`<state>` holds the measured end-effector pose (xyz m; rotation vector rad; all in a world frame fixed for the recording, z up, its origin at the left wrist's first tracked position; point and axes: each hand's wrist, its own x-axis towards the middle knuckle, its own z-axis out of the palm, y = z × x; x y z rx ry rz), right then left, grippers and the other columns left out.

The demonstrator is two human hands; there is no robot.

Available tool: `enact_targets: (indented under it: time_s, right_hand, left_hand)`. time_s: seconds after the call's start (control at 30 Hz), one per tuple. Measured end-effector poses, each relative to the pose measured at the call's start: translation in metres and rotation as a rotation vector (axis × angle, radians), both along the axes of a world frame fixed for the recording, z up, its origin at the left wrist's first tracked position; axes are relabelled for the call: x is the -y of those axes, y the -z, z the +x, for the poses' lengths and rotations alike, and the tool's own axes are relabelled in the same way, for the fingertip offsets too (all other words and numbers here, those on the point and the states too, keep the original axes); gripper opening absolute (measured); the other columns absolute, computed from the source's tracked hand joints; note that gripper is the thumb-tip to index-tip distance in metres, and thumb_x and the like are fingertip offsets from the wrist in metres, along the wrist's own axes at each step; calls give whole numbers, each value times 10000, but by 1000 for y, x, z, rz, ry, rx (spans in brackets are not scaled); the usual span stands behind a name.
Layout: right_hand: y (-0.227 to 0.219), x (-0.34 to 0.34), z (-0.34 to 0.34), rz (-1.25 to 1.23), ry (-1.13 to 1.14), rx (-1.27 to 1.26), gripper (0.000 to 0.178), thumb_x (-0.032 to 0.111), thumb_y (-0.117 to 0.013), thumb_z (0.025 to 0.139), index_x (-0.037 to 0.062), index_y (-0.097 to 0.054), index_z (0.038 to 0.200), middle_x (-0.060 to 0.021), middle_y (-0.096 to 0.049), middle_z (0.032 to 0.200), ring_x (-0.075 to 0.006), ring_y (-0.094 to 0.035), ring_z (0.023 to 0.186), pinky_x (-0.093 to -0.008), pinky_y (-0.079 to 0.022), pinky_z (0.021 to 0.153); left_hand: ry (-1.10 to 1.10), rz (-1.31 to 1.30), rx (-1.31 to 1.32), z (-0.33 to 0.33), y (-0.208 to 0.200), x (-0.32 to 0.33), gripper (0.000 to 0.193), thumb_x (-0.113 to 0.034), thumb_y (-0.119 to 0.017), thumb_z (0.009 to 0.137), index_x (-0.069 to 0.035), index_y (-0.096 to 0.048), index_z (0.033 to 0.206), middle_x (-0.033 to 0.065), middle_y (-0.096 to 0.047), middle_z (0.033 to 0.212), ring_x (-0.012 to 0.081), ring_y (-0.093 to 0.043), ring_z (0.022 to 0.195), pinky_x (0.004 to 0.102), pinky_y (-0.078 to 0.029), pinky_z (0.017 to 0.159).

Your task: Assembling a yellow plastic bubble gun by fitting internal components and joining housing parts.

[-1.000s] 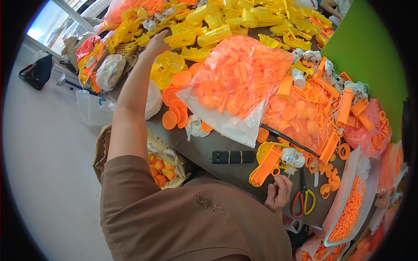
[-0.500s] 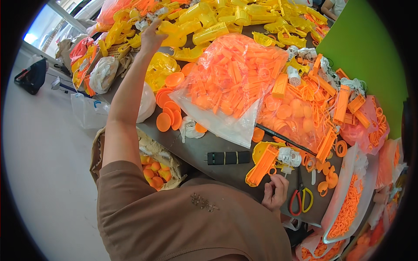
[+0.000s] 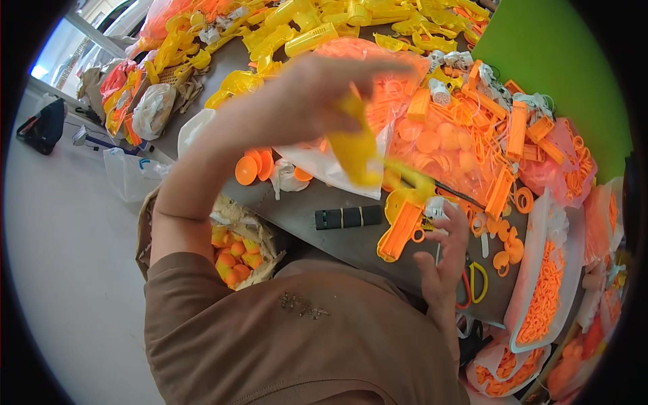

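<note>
Yellow shell (image 3: 358, 148) hangs clamped in the left hand (image 3: 324, 94), partly hiding a bag (image 3: 390, 100); right hand (image 3: 445, 260), fingers parted, beside scissors (image 3: 480, 282).

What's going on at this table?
A person in a brown shirt is handling plastic parts at a crowded table. The left hand, blurred, holds a yellow part over a clear bag of orange parts. The right hand is open and looks empty, beside an orange-and-yellow piece; whether they touch is unclear. Scissors lie nearby, with yellow parts heaped farther back.
</note>
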<state>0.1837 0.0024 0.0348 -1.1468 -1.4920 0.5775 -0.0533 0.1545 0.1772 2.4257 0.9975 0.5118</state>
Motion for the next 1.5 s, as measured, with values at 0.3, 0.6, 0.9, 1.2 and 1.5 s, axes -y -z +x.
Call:
enact_targets:
  time_s: [0.3,0.6,0.9,1.2,1.5]
  right_hand:
    - [17,34,-5,-547,-391,-315,383,-4,-527,882,6,-464,1259,-93,-639,1025,-114,-612,766,-226,-504,664]
    - [40,53,-6,-464,-278,-506,365,-5,-515,909,-10,-394,1254,-136,-606,1069,-166,-630,873,-278,-530,777]
    - [41,58,19,-427,-392,-260,312,-6,-500,911,-17,-425,1214,-154,-589,1073,-184,-632,878,-291,-533,759]
    - [54,27,57,-492,198,-517,407,185,-487,958,-19,-390,1297,-158,-571,1060,-134,-585,688,-225,-492,528]
    - [57,21,58,-541,151,-564,465,235,-496,957,-22,-368,1323,-182,-552,1088,-146,-589,682,-235,-494,527]
  left_hand:
    - [142,224,390,38,56,53,706,-42,-752,684,-1,-448,1320,122,-544,1230,220,-573,1028,327,-475,842]
    - [-282,-125,524,46,145,112,880,-219,-811,695,35,-296,1362,215,-527,1184,297,-562,1070,370,-444,921]
    - [-85,-78,371,68,146,91,649,-203,-801,694,20,-522,1236,183,-564,1138,272,-586,1028,355,-477,861]
    - [82,74,239,99,160,61,594,-188,-794,682,-18,-562,1201,167,-577,1149,321,-548,1064,390,-451,903]
    - [103,8,182,103,166,55,615,-165,-801,659,-4,-560,1201,165,-590,1148,312,-554,1065,387,-455,910]
